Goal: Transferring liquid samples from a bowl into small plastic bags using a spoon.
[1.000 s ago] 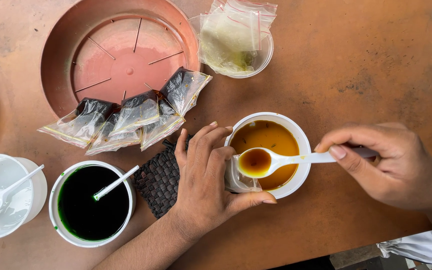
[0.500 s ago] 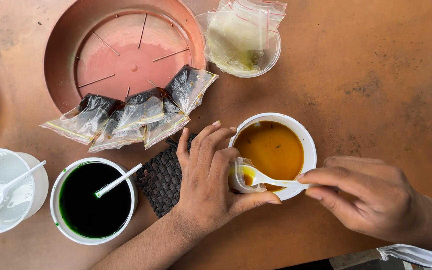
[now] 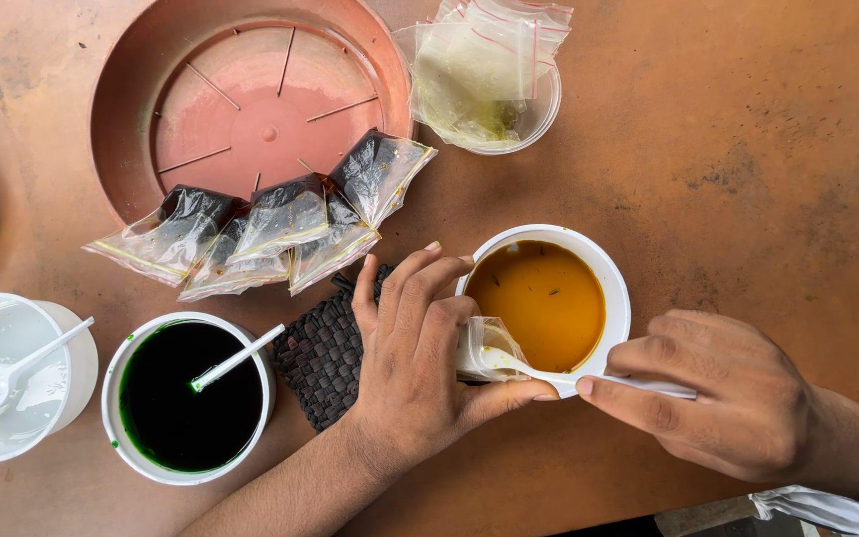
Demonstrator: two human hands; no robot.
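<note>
Bag (image 3: 487, 343): we grip it in the left hand (image 3: 420, 368) fingers at the bowl (image 3: 616, 298) rim. Right hand (image 3: 718, 398) fingers pinch the spoon (image 3: 549, 375), its tip inside the bag.

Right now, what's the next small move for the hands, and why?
Probably tip the white spoon to empty it into the small clear bag. The right hand has its bowl at the bag's mouth, which the left hand holds at the orange bowl's rim.
</note>
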